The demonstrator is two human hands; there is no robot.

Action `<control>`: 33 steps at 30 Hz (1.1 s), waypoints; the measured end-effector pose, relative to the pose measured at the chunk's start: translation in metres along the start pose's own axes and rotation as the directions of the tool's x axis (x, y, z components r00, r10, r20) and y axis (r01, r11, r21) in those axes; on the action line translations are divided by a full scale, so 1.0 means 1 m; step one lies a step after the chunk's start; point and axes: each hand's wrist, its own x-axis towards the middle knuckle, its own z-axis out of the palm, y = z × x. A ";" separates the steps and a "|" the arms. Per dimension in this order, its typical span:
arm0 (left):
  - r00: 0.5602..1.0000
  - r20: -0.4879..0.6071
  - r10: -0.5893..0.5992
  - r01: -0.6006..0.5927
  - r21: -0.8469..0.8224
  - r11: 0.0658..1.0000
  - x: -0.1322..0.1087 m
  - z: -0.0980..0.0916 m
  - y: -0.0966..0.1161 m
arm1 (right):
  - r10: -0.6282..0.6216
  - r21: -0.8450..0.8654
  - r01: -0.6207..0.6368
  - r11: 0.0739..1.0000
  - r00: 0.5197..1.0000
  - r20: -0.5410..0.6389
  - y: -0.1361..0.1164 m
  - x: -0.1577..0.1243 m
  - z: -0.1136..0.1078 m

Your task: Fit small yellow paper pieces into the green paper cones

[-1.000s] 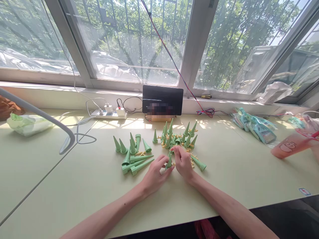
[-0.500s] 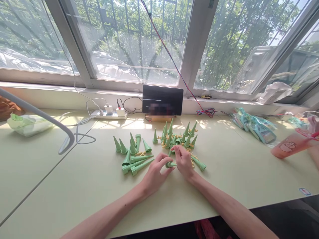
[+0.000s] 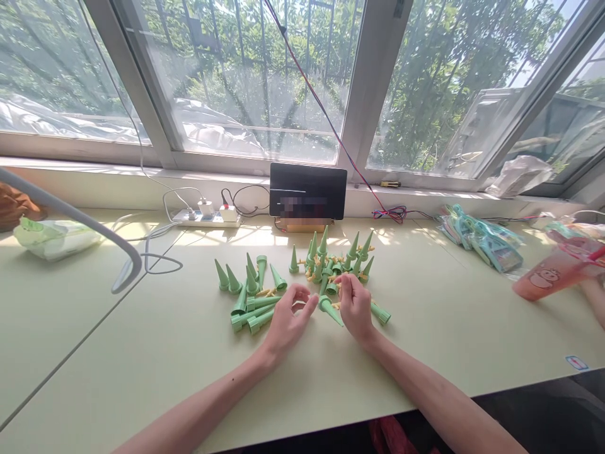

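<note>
My left hand [image 3: 293, 313] is empty, its thumb and fingers curved and apart, beside several green cones lying on their sides [image 3: 258, 314]. Between my two hands a single green cone [image 3: 329, 309] lies on the table, its tip toward me. The fingers of my right hand [image 3: 355, 302] are curled together in a pinch; what they hold, if anything, is too small to make out. Just beyond stands a cluster of green cones [image 3: 323, 243] with small yellow pieces [image 3: 312, 275] among them. Another green cone [image 3: 380, 313] lies right of my right hand.
A dark tablet [image 3: 308, 190] stands at the back by the window. To its left is a power strip [image 3: 208, 218] with cables. At the right are teal packets [image 3: 486, 239], a pink cup [image 3: 548, 275] and part of another person's arm [image 3: 593, 295]. A grey curved bar [image 3: 94, 221] crosses the left.
My left hand has let go of the green cone and moved left. My right hand has shifted slightly right. The cone now lies between them, its tip turned toward me.
</note>
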 end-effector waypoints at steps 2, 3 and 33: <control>1.000 -0.005 -0.024 0.024 0.044 0.999 0.000 -0.001 0.001 | -0.026 -0.008 0.026 1.000 0.999 -0.033 0.000 -0.001 0.000; 0.999 0.018 -0.036 0.035 0.062 0.997 0.000 -0.002 0.002 | -0.041 -0.015 0.040 0.999 0.998 -0.047 0.000 -0.001 0.000; 0.934 0.296 0.201 -0.295 0.319 0.901 -0.007 0.000 0.000 | -0.043 0.013 0.043 0.999 0.998 0.039 -0.002 0.000 0.001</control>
